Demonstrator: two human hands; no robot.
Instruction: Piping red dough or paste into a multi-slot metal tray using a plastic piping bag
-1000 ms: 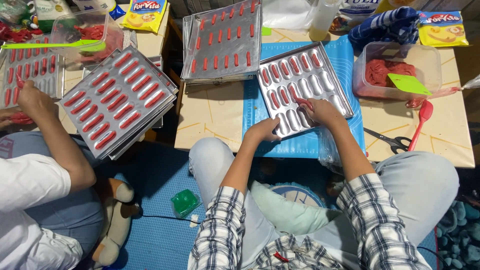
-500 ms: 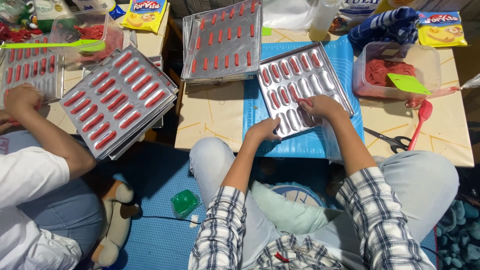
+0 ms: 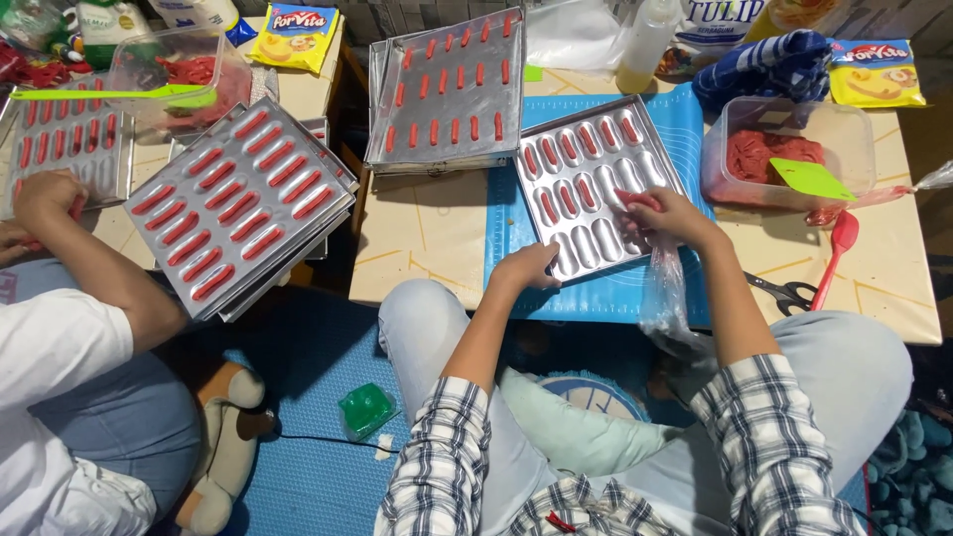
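Metal mould tray is lying on the blue mat on the bench. Left hand is gripping the tray's near edge; right hand is pinching a red dough piece over the tray's right side.

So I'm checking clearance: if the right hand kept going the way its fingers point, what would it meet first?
Probably the red piece at the right hand's fingertips, over the mold tray; contact unclear.
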